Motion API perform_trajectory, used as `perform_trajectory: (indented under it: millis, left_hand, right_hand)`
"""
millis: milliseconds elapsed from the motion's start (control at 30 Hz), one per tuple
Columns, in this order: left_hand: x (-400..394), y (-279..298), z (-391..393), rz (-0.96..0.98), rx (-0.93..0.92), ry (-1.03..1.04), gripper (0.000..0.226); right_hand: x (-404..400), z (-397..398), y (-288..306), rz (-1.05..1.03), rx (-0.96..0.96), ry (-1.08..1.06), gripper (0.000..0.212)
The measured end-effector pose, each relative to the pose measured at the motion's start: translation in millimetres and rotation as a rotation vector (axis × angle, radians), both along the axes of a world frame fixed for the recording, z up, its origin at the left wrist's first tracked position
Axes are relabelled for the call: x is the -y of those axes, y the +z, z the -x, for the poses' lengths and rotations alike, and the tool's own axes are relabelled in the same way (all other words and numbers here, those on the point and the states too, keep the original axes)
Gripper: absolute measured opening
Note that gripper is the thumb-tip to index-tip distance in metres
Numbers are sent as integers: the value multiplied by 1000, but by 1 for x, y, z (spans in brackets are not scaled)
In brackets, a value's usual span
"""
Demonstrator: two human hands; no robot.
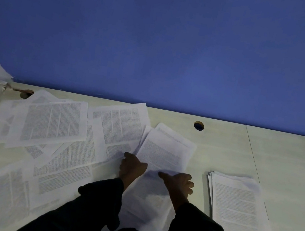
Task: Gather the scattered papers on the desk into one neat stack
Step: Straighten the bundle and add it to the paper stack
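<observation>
Head view of the desk (222, 146) under a blue wall (160, 36). We see both hands on one small bundle of printed sheets (163, 157) lying directly ahead of the person. Our left hand (132, 167) grips the bundle's left edge, fingers curled over it; our right hand (179, 181) lies across the lower middle of the top sheet with thumb spread, and whether its fingers curl round the right edge we cannot tell in the dim light.

The bundle's long axis runs away from the body, tilted slightly to the right at its far end. The growing stack (237, 204) rests to the right of the bundle, apart from it, with bare desk between; its long axis runs nearly parallel, leaning a little the other way. The right hand is the nearer one to it.

The scattered papers (55, 130) overlap at mixed angles to the left, reaching toward a cable hole (199, 125) at the rear.

We judge that the coming move is a short carry rightward with a slight turn, so that the bundle's edges meet those of the stack. Much of the task remains.
</observation>
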State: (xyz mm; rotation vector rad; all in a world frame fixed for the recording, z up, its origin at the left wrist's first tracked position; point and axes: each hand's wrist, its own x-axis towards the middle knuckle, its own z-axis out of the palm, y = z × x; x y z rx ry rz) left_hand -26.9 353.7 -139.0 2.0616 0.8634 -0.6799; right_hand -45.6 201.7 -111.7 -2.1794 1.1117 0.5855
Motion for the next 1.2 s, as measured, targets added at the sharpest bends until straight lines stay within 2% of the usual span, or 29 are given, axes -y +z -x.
perform_trajectory:
  millis: [133, 200, 233, 300, 367, 400, 433, 533, 567, 600, 667, 733, 800, 900, 1100, 1133, 1200]
  left_hand:
    - [-8, 0, 11, -59, -61, -113, 77]
    - [-12, 3, 16, -128, -63, -185, 63]
    - [-13, 5, 20, -129, -46, -191, 62]
    - [-13, 1, 24, 9, -1, -130, 82]
    - [-17, -12, 26, 282, 21, -10, 120]
    - [-22, -26, 25, 347, 41, 41, 130]
    - [-27, -36, 26, 379, 73, 40, 125]
    - [-40, 3, 41, 466, 221, -79, 61]
    - [-45, 14, 44, 559, 232, -108, 50]
    - [-54, 17, 43, 660, 209, -131, 46]
    - [-70, 27, 39, 802, 104, -167, 48]
    - [-82, 30, 36, 797, 28, -213, 53]
    - [-86, 32, 34, 755, 98, -157, 55]
    - [-82, 34, 31, 774, 198, -88, 55]
    - [-72, 35, 39, 724, 250, -200, 57]
    - [-73, 32, 41, 753, 255, -162, 55]
    - [-78, 30, 44, 825, 272, 50, 47]
  right_hand:
    - [12, 10, -3, -178, 61, -76, 111]
    - [15, 15, -5, -207, 47, -27, 117]
    - [16, 19, -4, -202, 26, 2, 119]
    - [16, 25, 1, -186, -21, 25, 111]
    - [16, 29, 4, -193, -11, 11, 101]
    - [16, 31, 3, -211, 10, 11, 99]
    - [16, 34, 3, -248, 37, -7, 100]
    - [20, 39, -2, -376, 136, -75, 103]
    - [26, 39, -6, -402, 151, -82, 102]
    - [32, 39, -8, -450, 178, -82, 98]
    - [40, 42, 1, -650, 217, -61, 68]
    - [44, 43, 9, -857, 225, -20, 50]
    - [41, 41, 15, -983, 276, 41, 47]
    - [38, 31, 18, -948, 335, 114, 49]
    - [29, 22, 19, -865, 305, 205, 52]
    - [28, 22, 19, -831, 324, 178, 51]
    - [31, 24, 16, -784, 334, 159, 45]
